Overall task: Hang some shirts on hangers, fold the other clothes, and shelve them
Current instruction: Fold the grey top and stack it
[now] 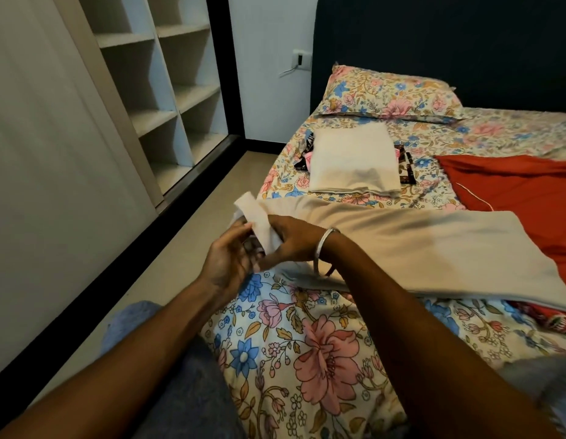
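Both hands meet at the near left edge of the bed (322,359), working on the end of a beige cloth (433,248) that lies spread across the flowered sheet. The left hand (231,258) has its fingers curled around the cloth's pale narrow end, which sticks up above the knuckles, and the right hand (294,239), with a silver bangle (326,245) at the wrist, grips the same end from the other side. Farther up the bed a folded cream cloth (354,160) rests on top of a dark patterned garment (405,166) whose edges show at both sides. A red cloth (512,182) lies flat to the right, partly covered by the beige one, and a red printed item (547,318) peeks out under the beige cloth's near edge. A flowered pillow (386,93) sits against the dark headboard (433,42). To the left, across a strip of floor (167,274), stands an open wardrobe with bare white shelves (167,77).
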Motion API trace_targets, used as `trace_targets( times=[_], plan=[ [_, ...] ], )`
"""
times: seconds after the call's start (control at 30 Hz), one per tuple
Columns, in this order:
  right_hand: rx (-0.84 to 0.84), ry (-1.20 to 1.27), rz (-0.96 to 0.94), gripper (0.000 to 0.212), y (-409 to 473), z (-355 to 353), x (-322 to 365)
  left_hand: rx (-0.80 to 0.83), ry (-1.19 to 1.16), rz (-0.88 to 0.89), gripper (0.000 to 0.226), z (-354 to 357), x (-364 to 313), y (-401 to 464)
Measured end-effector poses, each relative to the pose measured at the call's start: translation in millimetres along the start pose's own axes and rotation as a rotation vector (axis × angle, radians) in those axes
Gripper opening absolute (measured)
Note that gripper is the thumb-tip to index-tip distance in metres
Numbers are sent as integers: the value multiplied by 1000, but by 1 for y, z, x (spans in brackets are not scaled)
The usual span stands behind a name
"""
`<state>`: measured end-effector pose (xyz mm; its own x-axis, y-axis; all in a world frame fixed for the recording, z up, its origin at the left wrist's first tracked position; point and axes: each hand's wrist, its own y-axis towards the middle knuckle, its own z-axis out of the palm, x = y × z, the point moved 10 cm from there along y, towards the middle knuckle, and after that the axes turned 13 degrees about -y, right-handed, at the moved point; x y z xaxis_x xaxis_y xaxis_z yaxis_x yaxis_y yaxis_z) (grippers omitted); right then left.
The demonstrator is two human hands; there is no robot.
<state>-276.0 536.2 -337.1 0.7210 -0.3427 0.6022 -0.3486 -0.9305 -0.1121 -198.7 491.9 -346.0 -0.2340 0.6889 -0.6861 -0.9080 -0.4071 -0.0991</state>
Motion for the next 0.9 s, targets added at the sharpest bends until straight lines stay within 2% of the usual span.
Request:
trace_targets(
  times=[0.07, 0.17, 0.23, 0.33, 0.4, 0.47, 0.53, 0.57, 0.63, 0.67, 0.7, 0.8, 0.83, 0.87, 0.9],
  plan=[
    [-219, -50, 120, 51, 3, -17, -13, -35, 131, 3, 51, -11, -1, 4],
    [-369, 134, 258, 3, -4, -31, -37, -34, 489, 30, 69, -19, 2, 8],
    [-483, 292, 369, 16, -13, -40, -60, 73, 848, 171, 61, -7, 0, 5],
    [-646, 555, 556, 10, -30, -37, -106, 239, 1394, 421, 39, 13, 10, -1],
    [-655, 579, 628, 12, -36, -27, -128, 255, 1610, 428, 22, 8, 19, 1],
    [-598, 486, 613, 19, -34, -23, -129, 199, 1702, 354, 12, -6, 21, 7],
    [-606, 286, 530, 40, -32, -37, -113, 147, 1733, 356, 20, -14, 18, 13],
    [-674, 111, 499, 47, -35, -52, -99, 124, 1722, 376, 25, -15, 15, 15],
    [-853, -224, 389, 36, -48, -76, -57, 106, 1687, 408, 34, -16, 14, 16],
    [-868, -338, 337, 25, -49, -82, -35, 110, 1679, 420, 36, -14, 15, 16],
    [-760, -430, 320, 19, -44, -79, -21, 128, 1666, 430, 40, -12, 18, 15],
    [-57, -591, 329, 26, -31, -24, -9, 244, 1576, 472, 40, -2, 28, 13],
    [102, -591, 322, 25, -38, -8, -9, 280, 1566, 493, 34, 3, 31, 14],
    [156, -586, 319, 23, -43, -1, -10, 298, 1566, 515, 28, 5, 33, 14],
    [120, -594, 333, 25, -48, -1, -14, 307, 1556, 538, 23, 8, 34, 15]
  ],
)
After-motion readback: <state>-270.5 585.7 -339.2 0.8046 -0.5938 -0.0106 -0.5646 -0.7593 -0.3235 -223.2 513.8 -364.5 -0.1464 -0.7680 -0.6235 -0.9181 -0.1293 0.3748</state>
